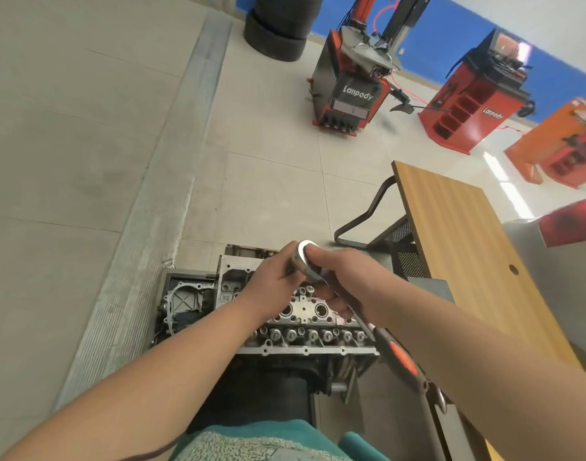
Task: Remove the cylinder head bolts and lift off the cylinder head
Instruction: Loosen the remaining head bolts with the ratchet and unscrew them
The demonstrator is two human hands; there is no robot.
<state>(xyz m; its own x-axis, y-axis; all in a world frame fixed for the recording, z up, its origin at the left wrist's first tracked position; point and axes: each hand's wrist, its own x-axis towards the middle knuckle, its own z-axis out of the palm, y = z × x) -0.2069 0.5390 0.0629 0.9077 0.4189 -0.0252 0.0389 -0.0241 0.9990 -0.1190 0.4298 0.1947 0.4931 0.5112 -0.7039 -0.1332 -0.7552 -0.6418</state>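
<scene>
My left hand (271, 283) is curled around the round chrome head of a long steel ratchet wrench (321, 277), and my right hand (335, 281) grips the polished shaft just behind that head, thumb lying against the shiny round cap. The wrench handle, black rubber with an orange-red inlay, runs back under my right forearm toward my body. I cannot tell whether a socket sits on a bolt, since both hands cover that spot.

Directly beneath my hands lies the grey cast-aluminium cylinder head (298, 324), a rough, pitted block with round bores down its middle and a row of coiled valve springs along the edge nearest me. Its near edge is a straight machined flange with small bolt holes. Left of my left hand a bare timing-end housing (185, 301) is bolted on.

Right of my right arm a wood-grain surface (467, 247) with a sharp straight edge stands close, narrowing room on that side. Left of my left arm and beyond my hands, pale tiled floor (268, 181) lies open, with a ribbed metal strip (145, 227) running alongside.
</scene>
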